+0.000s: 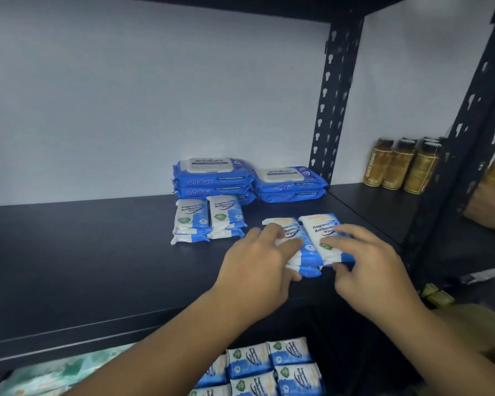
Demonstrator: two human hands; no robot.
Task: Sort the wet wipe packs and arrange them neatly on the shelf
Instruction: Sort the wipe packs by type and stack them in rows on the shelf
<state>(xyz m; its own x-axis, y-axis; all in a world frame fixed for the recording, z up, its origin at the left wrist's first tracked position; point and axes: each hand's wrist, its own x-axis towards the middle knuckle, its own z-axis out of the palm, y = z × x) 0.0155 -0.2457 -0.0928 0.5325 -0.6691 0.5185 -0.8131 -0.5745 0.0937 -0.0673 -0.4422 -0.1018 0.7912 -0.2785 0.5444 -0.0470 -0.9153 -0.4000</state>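
Observation:
Two short stacks of small white-and-blue antibacterial wipe packs lie side by side near the front right of the black shelf (97, 252). My left hand (257, 270) grips the left stack (290, 230), fingers on top and thumb at its front. My right hand (366, 267) grips the right stack (322, 227) the same way. Two more small stacks (209, 221) sit behind to the left. Large blue Antabax packs are piled at the back in a taller stack (212, 178) and a lower stack (289, 184).
A black perforated upright (332, 104) stands behind the packs. Gold bottles (397, 167) stand in the bay to the right. On the shelf below lie several more small wipe packs (269, 367) and a green-patterned pack (55, 375). White wall behind.

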